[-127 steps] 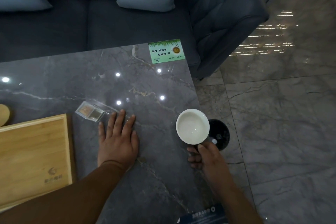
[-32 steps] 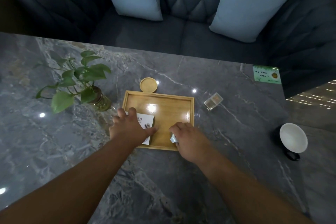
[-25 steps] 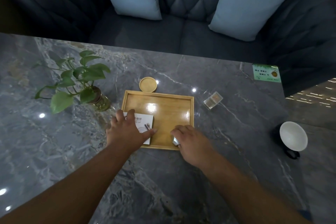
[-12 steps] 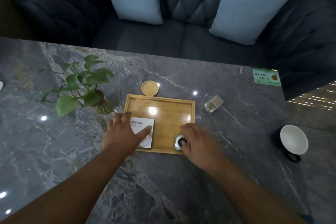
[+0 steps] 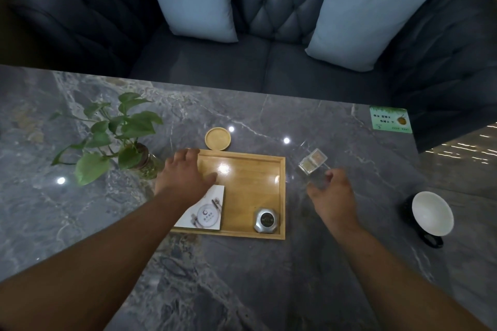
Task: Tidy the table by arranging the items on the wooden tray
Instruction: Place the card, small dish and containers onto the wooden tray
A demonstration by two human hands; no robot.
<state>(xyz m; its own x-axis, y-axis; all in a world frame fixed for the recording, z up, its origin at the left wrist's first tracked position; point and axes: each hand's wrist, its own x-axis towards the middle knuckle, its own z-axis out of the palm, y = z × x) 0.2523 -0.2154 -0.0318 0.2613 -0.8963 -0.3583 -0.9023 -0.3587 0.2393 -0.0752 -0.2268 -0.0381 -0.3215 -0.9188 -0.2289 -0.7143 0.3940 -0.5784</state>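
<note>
Both your hands are empty: the right hand (image 5: 333,196) has released the silver piece (image 5: 265,220) at the wooden tray (image 5: 250,169)'s lower right and reaches toward the clear box (image 5: 312,161); left hand (image 5: 183,174) heads for the coaster (image 5: 217,138).

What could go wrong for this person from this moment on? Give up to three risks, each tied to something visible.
1. The white bowl sits at the table's right edge, seemingly overhanging; a knock might send it off.
2. The right hand is open near the small clear box, which looks slippery and could skid away.
3. The left hand reaches close to the potted plant; a backward sweep might tip it.
</note>
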